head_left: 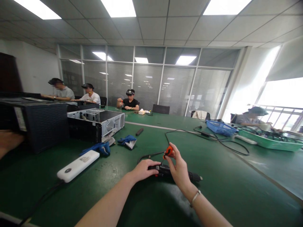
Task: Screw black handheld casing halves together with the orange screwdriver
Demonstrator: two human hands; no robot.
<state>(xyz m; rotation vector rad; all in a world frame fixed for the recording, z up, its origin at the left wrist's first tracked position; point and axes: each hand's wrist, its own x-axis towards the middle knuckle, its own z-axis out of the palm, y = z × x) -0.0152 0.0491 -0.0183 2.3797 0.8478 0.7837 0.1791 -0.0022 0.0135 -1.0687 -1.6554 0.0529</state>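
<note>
My left hand [144,169] is closed on the left end of a long black corded hand tool [194,176] that lies on the green table. This tool has a small red part on its near side and a metal tip at its right end; its exact kind is unclear. In my right hand [179,167] is a screwdriver [169,152] with an orange and black handle, gripped between thumb and fingers. Its thin shaft points down at the tool's body, close to my left fingertips. Whether the tip sits in a screw cannot be made out. My right palm hides the tool's middle.
A white power strip [78,165], blue gloves [127,140] and an opened computer case [111,124] stand left. A dark bar [139,131] lies ahead. Cables run right towards a blue basket [221,127] and green basket [272,142]. Several people sit around; another hand [9,142] shows far left.
</note>
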